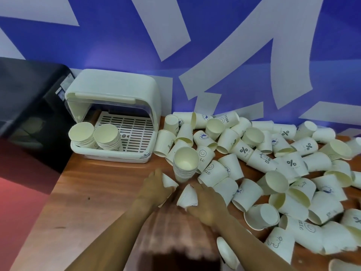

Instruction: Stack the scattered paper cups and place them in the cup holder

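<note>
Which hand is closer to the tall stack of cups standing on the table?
Left, by a little. The left hand, gripping a cup, sits just below-left of the stack. The right hand, holding another cup, is lower and to its right.

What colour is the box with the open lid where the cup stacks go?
The cup holder is pale white, with a slotted white tray inside; the head view shows it.

Lower table edge [175, 227] blurred; far-right cups [357, 145] cut off by frame.
</note>
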A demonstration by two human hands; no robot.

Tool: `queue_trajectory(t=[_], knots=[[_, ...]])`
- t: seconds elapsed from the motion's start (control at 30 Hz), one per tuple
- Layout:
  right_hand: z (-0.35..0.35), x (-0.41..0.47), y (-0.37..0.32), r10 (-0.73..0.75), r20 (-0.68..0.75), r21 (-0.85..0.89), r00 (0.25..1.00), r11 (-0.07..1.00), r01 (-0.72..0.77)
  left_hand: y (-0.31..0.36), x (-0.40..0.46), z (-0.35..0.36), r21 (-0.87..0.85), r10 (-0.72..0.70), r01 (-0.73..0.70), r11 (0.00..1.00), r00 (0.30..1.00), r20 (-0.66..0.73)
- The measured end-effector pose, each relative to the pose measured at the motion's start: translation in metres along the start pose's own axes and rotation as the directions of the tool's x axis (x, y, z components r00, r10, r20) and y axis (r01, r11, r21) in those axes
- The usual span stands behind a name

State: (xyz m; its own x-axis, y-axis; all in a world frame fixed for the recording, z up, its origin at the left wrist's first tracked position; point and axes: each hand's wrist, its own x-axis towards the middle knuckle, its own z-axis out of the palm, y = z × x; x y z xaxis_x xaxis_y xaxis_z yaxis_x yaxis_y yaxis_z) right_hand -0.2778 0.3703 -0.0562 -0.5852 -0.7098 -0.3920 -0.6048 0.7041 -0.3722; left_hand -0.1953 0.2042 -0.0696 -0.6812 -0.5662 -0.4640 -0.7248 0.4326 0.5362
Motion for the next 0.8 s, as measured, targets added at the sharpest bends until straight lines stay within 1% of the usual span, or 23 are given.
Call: queue_trajectory(t=[0.17,0.23,0.33,0.47,0.63,0.8], knots=[[-0.018,-0.012,-0.007,0.035,-0.013,0.016,0.999,0.999,-0.035,-0.005,-0.016,-0.025,0.017,0.022,-0.022,1.000,1.000,-0.006],[-0.028,-0.018,-0.013,0.033,-0.029,0.023,0.999,0.999,-0.033,-0.009,-0.024,-0.040,0.033,0.054,-0.054,0.998,0.999,-0.004],[-0.038,-0.026,-0.029,0.056,-0.028,0.079,0.998,0.995,-0.054,-0.012,-0.034,-0.068,0.065,0.118,-0.117,0.991,0.993,-0.011],[-0.041,-0.030,-0.062,0.087,-0.022,0.143,0.996,0.986,-0.083,-0.011,-0.046,-0.106,0.113,0.176,-0.173,0.978,0.984,-0.018],[-0.037,-0.025,-0.116,0.080,-0.035,0.189,0.996,0.979,-0.072,-0.031,-0.054,-0.151,0.094,0.174,-0.176,0.980,0.984,0.029],[-0.038,-0.007,-0.165,0.063,-0.072,0.254,0.995,0.966,-0.042,-0.061,-0.051,-0.199,0.119,0.225,-0.220,0.968,0.974,-0.028]])
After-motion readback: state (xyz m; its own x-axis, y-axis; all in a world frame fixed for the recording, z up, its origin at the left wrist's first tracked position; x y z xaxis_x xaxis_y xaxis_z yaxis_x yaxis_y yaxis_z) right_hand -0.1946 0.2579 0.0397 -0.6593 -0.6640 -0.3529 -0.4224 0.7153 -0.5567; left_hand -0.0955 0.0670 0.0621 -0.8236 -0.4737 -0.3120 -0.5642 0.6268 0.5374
